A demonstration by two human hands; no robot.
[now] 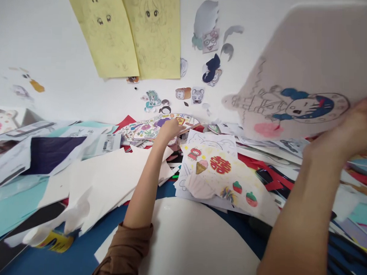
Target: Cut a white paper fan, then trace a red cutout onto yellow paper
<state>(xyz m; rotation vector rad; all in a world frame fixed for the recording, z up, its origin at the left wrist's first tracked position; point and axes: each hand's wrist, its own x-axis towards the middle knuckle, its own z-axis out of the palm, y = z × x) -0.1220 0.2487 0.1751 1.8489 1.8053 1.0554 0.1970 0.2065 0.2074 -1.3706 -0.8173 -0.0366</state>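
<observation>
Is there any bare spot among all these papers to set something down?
Bare blue surface shows between the white paper and the brown sleeve. A smaller patch lies between the curved white sheet and the right forearm. It is crowded around the left hand, where drawings and papers pile up.

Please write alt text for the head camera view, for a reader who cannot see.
Two hands work over a heap of paper: the right hand lifts a large sheet with a cartoon drawing, and the left hand reaches a colourful paper cut-out. Yellow sketches hang on the white wall.
</observation>
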